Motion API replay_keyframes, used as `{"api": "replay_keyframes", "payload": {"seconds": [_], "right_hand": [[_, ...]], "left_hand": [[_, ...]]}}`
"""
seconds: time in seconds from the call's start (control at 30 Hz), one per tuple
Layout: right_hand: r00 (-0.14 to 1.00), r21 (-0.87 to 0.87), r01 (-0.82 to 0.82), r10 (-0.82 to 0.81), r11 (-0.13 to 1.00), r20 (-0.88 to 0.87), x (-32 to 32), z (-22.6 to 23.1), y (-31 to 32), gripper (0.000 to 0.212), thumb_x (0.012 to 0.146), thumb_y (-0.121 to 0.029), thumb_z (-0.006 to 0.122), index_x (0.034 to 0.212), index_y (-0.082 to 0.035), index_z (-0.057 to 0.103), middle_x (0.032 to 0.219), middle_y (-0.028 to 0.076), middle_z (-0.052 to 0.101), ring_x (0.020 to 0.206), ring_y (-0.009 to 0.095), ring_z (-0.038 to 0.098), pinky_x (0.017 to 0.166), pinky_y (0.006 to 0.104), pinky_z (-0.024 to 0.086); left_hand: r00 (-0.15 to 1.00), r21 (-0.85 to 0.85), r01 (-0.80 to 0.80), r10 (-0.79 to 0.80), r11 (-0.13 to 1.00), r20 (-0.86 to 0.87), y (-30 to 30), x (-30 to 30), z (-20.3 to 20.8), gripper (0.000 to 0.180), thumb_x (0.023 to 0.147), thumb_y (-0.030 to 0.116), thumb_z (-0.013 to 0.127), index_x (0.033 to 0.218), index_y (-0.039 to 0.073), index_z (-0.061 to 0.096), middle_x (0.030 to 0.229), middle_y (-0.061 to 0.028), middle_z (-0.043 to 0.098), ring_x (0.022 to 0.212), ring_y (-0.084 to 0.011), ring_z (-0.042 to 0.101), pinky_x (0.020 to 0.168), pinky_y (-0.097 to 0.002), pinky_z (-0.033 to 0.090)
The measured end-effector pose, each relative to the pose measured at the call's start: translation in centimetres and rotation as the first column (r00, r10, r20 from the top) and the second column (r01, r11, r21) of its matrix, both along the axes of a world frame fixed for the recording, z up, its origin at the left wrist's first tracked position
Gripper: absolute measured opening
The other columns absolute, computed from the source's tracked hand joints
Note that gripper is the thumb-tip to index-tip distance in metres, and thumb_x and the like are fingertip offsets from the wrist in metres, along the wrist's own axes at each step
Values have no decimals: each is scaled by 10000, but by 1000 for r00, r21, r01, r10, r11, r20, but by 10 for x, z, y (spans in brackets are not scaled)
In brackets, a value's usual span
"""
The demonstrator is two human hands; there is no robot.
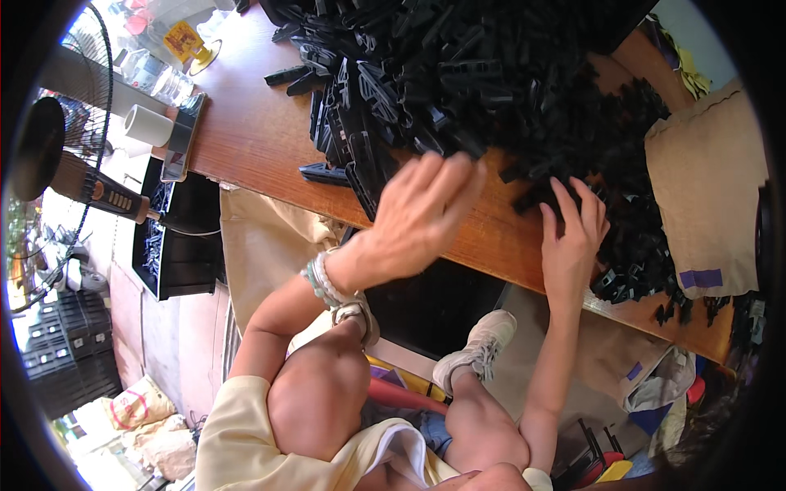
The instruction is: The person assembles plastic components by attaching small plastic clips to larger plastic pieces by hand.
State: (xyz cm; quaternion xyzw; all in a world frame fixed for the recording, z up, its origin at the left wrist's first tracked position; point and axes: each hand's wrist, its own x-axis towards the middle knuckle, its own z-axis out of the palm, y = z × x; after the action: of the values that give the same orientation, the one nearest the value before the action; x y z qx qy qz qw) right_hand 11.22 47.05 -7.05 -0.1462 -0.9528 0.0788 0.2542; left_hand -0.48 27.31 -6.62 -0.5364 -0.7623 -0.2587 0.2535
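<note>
A big heap of black plastic parts (491,74) covers most of the wooden desk (254,131), spilling from its far side down toward the near edge. Both hands work at the near fringe of that heap.

The left hand (422,214) hovers flat over the heap's lower left edge, fingers spread and extended, palm down; its grip is open and holds nothing that can be seen. Long black strips (344,139) lie just beyond its fingertips and to the left of the heap. A beaded bracelet (321,280) circles that wrist.

The right hand (573,237) rests at the heap's lower middle, fingers stretched forward onto the parts, the tips touching small black pieces (544,192). Whether it pinches one cannot be told; the fingers look loosely open.

To the right of the heap lies a brown cardboard sheet (708,196) with a purple tape patch. To the left of the heap, at the desk's end, stand a white roll (147,125) and a plastic bottle (155,75). Further left of the heap stands a fan (49,139). Below the heap, under the desk, is a dark bin (176,237) holding more black parts.
</note>
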Motion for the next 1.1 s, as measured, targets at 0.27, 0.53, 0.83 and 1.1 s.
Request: {"api": "replay_keyframes", "payload": {"seconds": [0.27,0.53,0.83,1.1], "right_hand": [[994,46,-108,107,993,13,4,-10,-11,217,800,-30,707,1014,-62,710,1216,102,566,1149,296,524,930,447,379],[993,-82,-64,55,995,-104,20,-8,-14,142,806,-1,715,938,-40,683,1171,87,610,972,237,587,838,373,429],[973,-770,-165,-25,616,-228,48,-16,-40,288,831,27,708,1107,-15,639,1008,93,624,846,149,601,759,265,490],[988,-703,-140,47,697,-150,58,-11,-38,289,761,21,742,1042,10,677,952,113,624,793,247,600,675,321,484]], "left_hand": [[998,-139,-62,57,988,-36,16,-23,2,445,683,42,656,1124,-14,647,1039,-110,519,872,-240,503,719,-339,408],[941,-105,326,-312,940,129,-4,24,-20,454,701,72,654,1148,-6,637,834,-57,462,687,-186,485,591,-310,423],[916,35,178,-179,983,358,-21,25,-32,277,775,50,746,1024,41,624,912,-102,564,733,-254,545,624,-358,458],[778,111,198,-225,974,587,-17,23,-23,287,723,27,769,992,5,672,940,-92,591,829,-281,541,736,-373,482]]}}
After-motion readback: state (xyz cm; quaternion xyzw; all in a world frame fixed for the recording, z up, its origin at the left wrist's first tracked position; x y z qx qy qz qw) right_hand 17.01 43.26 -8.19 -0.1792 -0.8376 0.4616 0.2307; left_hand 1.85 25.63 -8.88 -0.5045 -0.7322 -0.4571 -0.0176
